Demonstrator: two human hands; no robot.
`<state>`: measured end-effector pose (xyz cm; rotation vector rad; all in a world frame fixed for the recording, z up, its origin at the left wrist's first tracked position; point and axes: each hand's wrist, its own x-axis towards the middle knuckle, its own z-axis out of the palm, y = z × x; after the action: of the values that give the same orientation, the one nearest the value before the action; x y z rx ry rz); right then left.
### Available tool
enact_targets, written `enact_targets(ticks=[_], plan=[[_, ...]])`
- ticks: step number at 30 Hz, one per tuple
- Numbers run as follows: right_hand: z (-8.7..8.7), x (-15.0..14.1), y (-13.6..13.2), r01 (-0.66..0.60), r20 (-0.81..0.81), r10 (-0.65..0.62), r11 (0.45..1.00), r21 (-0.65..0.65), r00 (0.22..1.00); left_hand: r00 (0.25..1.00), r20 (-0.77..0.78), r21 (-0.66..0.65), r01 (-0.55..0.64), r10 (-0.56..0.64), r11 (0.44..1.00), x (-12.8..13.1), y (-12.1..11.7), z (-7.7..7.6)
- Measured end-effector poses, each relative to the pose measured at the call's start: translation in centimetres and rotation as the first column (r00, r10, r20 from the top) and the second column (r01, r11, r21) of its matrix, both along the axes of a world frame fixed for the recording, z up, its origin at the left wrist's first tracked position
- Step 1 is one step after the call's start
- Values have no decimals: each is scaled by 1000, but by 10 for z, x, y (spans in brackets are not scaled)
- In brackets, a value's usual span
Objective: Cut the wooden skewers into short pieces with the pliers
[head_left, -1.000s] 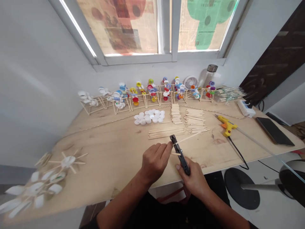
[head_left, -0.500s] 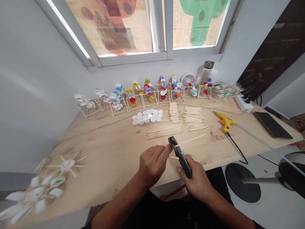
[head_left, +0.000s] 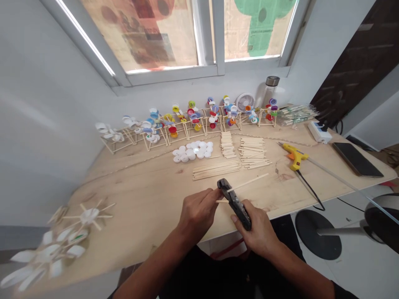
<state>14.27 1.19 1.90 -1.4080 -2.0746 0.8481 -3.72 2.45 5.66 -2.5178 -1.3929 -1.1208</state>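
- left hand (head_left: 198, 218): fingers (head_left: 208, 198) pressed together and curled, tips at the short end of the wooden stick (head_left: 247, 183), right beside the head of the black pliers (head_left: 234, 203)
- right hand (head_left: 254, 231): fingers (head_left: 250, 209) wrapped round the pliers' handles, thumb (head_left: 233, 218) lying along the near side; grip closed
- pliers: long axis runs from head at upper left, away from the person, to handle end at lower right; jaws are at the stick, but how far closed is hidden
- stick: crosses the pliers' head, short end toward the left hand, long end pointing up and right across the worktop (head_left: 140, 182), tilted up off the wood
- both hands over the worktop's front edge, left of its middle
- bare wood around the hands; long stick end points toward the glue gun (head_left: 294, 157), well apart from it
- just beyond the hands: loose stick piles (head_left: 216, 170), white bottle caps (head_left: 191, 152) further left
- back edge: row of stick frames with colored caps (head_left: 193, 120)
- left corner: white cap-and-stick wheel (head_left: 89, 216), well clear of the left hand
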Motion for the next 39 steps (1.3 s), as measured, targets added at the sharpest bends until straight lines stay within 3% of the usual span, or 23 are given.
enact_targets(ticks=[5, 15, 27, 32, 35, 39], plan=[[-3, -3, 0, 35, 54, -35, 999, -3, 998, 999, -19, 0, -31, 31, 1000, 1, 0, -4], [-1, -4, 1, 40, 1, -40, 998, -40, 999, 992, -68, 222, -87, 104, 971, 4, 2, -15], [0, 2, 3, 2, -3, -2, 999, -44, 1000, 999, 46, -67, -8, 11, 998, 0, 2, -2], [-2, -1, 2, 28, 73, -28, 1000, -11, 997, 996, 84, -137, 29, -18, 990, -2, 3, 1], [-4, -3, 3, 42, 92, -41, 999, -10, 995, 997, 71, -87, -31, 37, 996, 0, 2, -5], [-7, -5, 4, 47, 79, -44, 998, -33, 996, 992, -3, 105, -122, 123, 987, 4, 2, -18]])
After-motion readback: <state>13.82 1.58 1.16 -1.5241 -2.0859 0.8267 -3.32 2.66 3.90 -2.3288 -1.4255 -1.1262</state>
